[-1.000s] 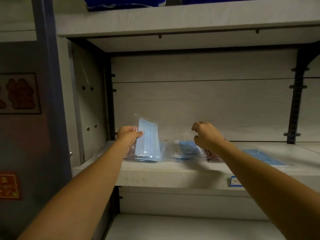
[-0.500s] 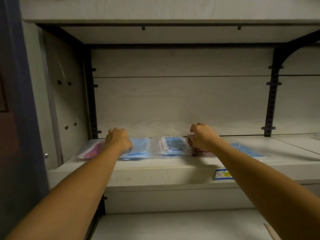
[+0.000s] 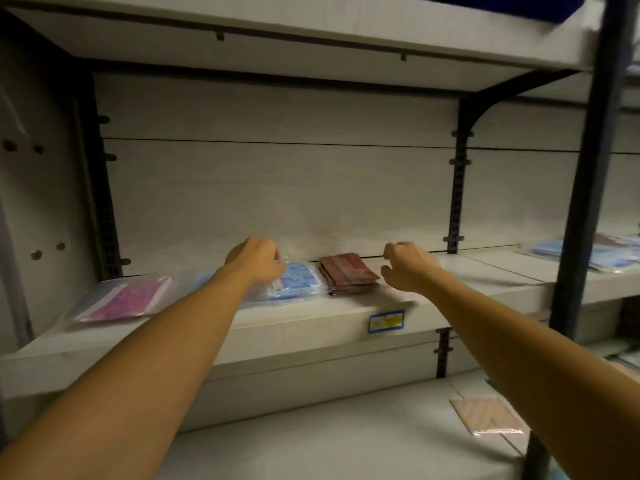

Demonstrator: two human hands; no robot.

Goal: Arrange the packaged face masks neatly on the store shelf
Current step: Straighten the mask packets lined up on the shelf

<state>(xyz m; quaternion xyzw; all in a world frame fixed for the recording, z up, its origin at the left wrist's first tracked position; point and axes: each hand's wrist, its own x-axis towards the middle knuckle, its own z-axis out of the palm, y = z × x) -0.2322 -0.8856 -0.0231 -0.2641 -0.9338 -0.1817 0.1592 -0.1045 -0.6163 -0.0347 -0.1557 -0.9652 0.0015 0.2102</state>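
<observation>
On the pale shelf, left hand pinching glossy blue mask packet, right hand curled empty beside flat maroon stack

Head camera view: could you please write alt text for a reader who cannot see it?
A person's left hand pinches a clear blue mask pack on a pale store shelf; the right hand hovers curled beside a reddish-brown pack. A pink pack lies farther left.
</observation>
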